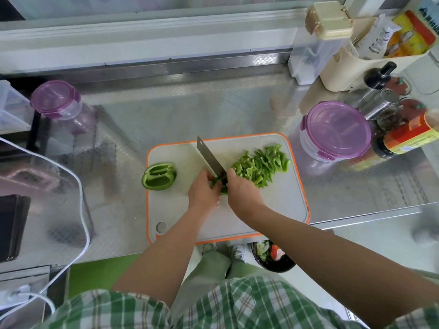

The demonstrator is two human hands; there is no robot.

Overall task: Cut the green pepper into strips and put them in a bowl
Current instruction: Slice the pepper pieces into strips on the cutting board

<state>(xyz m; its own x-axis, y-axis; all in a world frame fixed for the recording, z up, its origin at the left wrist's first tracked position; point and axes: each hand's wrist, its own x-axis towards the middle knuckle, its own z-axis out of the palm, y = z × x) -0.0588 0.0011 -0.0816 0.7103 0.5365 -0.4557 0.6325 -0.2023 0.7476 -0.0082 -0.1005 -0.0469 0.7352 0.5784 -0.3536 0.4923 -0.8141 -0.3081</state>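
Left grip (204, 189) curled on pepper piece (220, 187) at cutting board (273, 205) centre; right grip (242, 192) clamped on knife (210, 157). Strips (261, 166) heaped on board's right, uncut half (159, 176) over left edge. We fear: left fingers (208, 178) just beside blade, slick skin slips, cut.

The handle of the knife (210, 157) was hidden inside the right hand (242, 188), and only the blade showed. The pepper piece (223, 190) under the blade was mostly covered by both hands, with a green sliver visible between them. The fingertips of the left hand (204, 189) curled out of sight over it. The forearms covered part of the near edge of the cutting board (280, 205). Below the counter, a black container (275, 260) sat half behind the right forearm, its contents too blurred to name. The sauce bottle (408, 137) was cut off by the right edge, its label unreadable.
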